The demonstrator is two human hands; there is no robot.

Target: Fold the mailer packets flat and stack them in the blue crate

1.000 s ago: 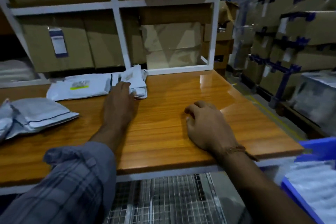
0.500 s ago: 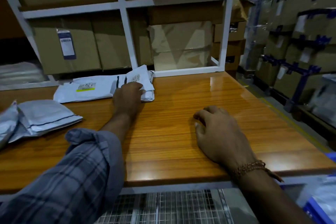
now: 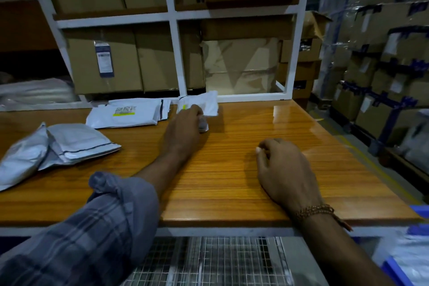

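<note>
Left hand [image 3: 185, 127] at frame centre grips a small white packet [image 3: 204, 104], fingers curled on its near edge, lifting it off the table [image 3: 232, 181] by the far rail. Its long axis runs left-right, the free end pointing right. Right hand [image 3: 285, 172] rests loosely curled on the table at lower right, holding nothing. Crate [image 3: 417, 213] peeks in at lower right, so that hand is nearer. More packets [image 3: 125, 112] lie left.

I see a shiny wooden table [image 3: 255, 123] | on it: two grey packets [image 3: 58, 146] at left, white packets [image 3: 125, 111] at back, my right hand [image 3: 285, 169] resting
</note>
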